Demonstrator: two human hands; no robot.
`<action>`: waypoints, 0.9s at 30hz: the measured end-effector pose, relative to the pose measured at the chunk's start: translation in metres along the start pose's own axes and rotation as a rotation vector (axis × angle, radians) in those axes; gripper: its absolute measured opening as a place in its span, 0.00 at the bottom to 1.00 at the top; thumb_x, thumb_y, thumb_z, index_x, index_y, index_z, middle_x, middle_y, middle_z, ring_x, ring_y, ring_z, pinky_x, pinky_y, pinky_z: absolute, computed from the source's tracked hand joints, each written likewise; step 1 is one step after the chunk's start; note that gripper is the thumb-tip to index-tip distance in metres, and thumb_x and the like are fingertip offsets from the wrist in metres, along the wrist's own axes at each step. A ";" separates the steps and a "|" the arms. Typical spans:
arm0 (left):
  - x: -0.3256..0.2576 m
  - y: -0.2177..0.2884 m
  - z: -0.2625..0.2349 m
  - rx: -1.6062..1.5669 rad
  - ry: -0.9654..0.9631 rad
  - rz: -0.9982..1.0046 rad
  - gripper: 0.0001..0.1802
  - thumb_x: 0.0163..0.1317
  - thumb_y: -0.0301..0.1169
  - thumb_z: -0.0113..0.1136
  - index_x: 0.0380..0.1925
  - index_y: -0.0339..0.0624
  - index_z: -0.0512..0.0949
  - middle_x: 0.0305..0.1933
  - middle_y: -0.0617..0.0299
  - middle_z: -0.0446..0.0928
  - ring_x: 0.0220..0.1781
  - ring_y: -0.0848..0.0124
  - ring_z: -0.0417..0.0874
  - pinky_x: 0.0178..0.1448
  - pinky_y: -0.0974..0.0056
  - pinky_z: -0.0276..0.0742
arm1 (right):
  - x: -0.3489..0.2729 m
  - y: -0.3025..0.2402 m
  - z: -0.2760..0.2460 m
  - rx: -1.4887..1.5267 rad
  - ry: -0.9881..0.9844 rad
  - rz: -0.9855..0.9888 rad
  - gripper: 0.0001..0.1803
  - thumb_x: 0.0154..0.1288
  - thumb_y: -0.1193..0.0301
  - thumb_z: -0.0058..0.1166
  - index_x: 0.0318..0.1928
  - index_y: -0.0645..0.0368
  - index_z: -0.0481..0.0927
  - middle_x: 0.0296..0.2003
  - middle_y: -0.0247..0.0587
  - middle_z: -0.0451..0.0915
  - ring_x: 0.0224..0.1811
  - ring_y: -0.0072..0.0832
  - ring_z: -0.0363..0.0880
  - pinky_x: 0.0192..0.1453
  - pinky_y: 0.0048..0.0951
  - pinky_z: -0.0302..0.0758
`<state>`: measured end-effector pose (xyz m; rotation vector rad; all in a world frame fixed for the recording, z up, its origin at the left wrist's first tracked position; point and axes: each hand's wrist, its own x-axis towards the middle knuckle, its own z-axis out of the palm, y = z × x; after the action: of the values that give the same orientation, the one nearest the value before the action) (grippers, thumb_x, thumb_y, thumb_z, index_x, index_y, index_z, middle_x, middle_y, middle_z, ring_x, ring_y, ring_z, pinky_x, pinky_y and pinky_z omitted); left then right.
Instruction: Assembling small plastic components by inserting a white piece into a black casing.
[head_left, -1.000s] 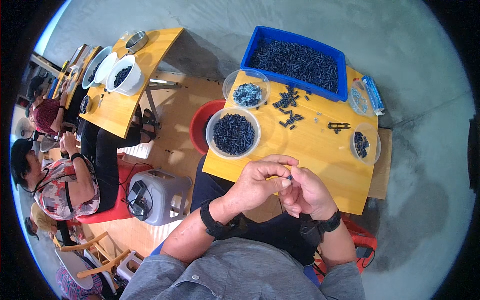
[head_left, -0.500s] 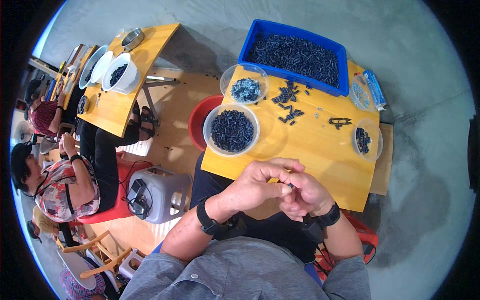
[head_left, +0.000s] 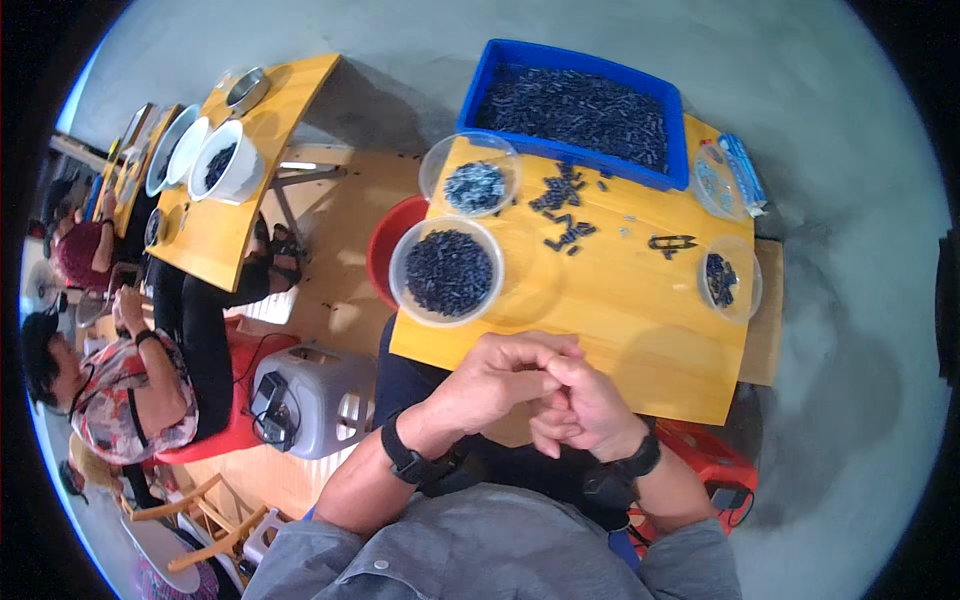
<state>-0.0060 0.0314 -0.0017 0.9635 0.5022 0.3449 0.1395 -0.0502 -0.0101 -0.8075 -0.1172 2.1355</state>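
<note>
Above the near edge of the yellow table [head_left: 620, 330], my left hand [head_left: 497, 378] and my right hand [head_left: 590, 405] meet, fingertips pressed together. Both are closed in a pinch, and whatever lies between them is hidden by the fingers. To the left of them stands a clear round tub [head_left: 398, 290] full of small dark tube-shaped pieces [head_left: 448, 272]. Behind it, another clear tub [head_left: 432, 170] holds small pale-blue pieces [head_left: 474, 187]. More dark pieces [head_left: 570, 232] lie loose at the table's middle, beside small black snips [head_left: 671, 242].
A large blue bin [head_left: 683, 130] of dark pieces stands at the back. On the right are a clear tub [head_left: 745, 285] with a few pieces, another tub [head_left: 718, 180] and a blue packet [head_left: 742, 172]. A red bucket [head_left: 385, 255] stands left; a person [head_left: 140, 390] sits beyond.
The view has shifted slightly. My hands have drawn tighter together, and the small dark piece glimpsed between my fingertips is now covered.
</note>
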 end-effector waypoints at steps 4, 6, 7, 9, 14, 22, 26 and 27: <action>0.002 -0.012 -0.002 -0.066 0.104 -0.196 0.10 0.58 0.16 0.55 0.38 0.32 0.81 0.51 0.49 0.78 0.52 0.67 0.79 0.57 0.64 0.73 | 0.010 0.023 -0.017 0.137 0.007 -0.046 0.21 0.70 0.53 0.38 0.24 0.51 0.63 0.10 0.24 0.53 0.06 0.17 0.53 0.16 0.34 0.73; 0.007 -0.026 -0.002 -0.132 0.115 -0.208 0.12 0.58 0.16 0.55 0.42 0.33 0.80 0.50 0.52 0.78 0.43 0.72 0.81 0.50 0.67 0.76 | 0.003 0.014 -0.023 0.075 0.053 -0.051 0.20 0.70 0.53 0.38 0.27 0.53 0.66 0.10 0.24 0.53 0.06 0.17 0.54 0.16 0.34 0.74; 0.009 -0.025 0.001 -0.126 0.112 -0.200 0.12 0.58 0.16 0.55 0.42 0.33 0.80 0.50 0.52 0.78 0.43 0.72 0.81 0.50 0.67 0.76 | 0.001 0.010 -0.026 0.021 0.083 -0.038 0.19 0.71 0.54 0.38 0.29 0.54 0.68 0.11 0.24 0.54 0.07 0.16 0.54 0.16 0.33 0.74; 0.013 -0.021 0.009 -0.242 -0.003 -0.158 0.16 0.58 0.17 0.57 0.48 0.34 0.77 0.49 0.55 0.78 0.46 0.72 0.80 0.52 0.67 0.76 | -0.016 -0.014 -0.009 -0.181 0.301 -0.134 0.22 0.73 0.59 0.34 0.26 0.58 0.73 0.12 0.25 0.60 0.09 0.17 0.58 0.17 0.25 0.70; 0.025 -0.072 -0.005 0.318 0.288 0.046 0.15 0.59 0.21 0.59 0.48 0.34 0.76 0.47 0.59 0.79 0.49 0.73 0.79 0.53 0.67 0.75 | -0.069 -0.079 -0.065 -0.990 0.954 -0.680 0.20 0.66 0.61 0.46 0.19 0.59 0.72 0.14 0.35 0.70 0.17 0.24 0.71 0.22 0.27 0.68; 0.034 -0.105 -0.044 0.406 0.477 0.034 0.10 0.59 0.25 0.58 0.40 0.31 0.78 0.32 0.59 0.80 0.33 0.74 0.80 0.39 0.69 0.76 | -0.099 -0.143 -0.150 -1.568 1.512 -0.631 0.17 0.59 0.62 0.55 0.27 0.65 0.78 0.26 0.55 0.79 0.30 0.50 0.78 0.35 0.41 0.72; 0.035 -0.109 -0.041 0.401 0.585 0.065 0.08 0.58 0.26 0.59 0.34 0.31 0.79 0.23 0.61 0.79 0.24 0.76 0.78 0.30 0.70 0.74 | -0.084 -0.137 -0.145 -1.526 1.474 -0.809 0.14 0.59 0.63 0.54 0.28 0.64 0.78 0.26 0.53 0.79 0.31 0.48 0.79 0.37 0.41 0.73; 0.035 -0.111 -0.041 0.404 0.584 0.068 0.08 0.58 0.26 0.59 0.34 0.31 0.79 0.23 0.61 0.79 0.24 0.76 0.78 0.30 0.70 0.74 | -0.078 -0.133 -0.144 -1.523 1.475 -0.814 0.14 0.59 0.63 0.54 0.28 0.64 0.78 0.26 0.53 0.79 0.31 0.48 0.79 0.37 0.41 0.73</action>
<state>0.0073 0.0182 -0.1234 1.2741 1.1024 0.6060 0.3488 -0.0477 -0.0383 -2.3376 -1.0621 0.0163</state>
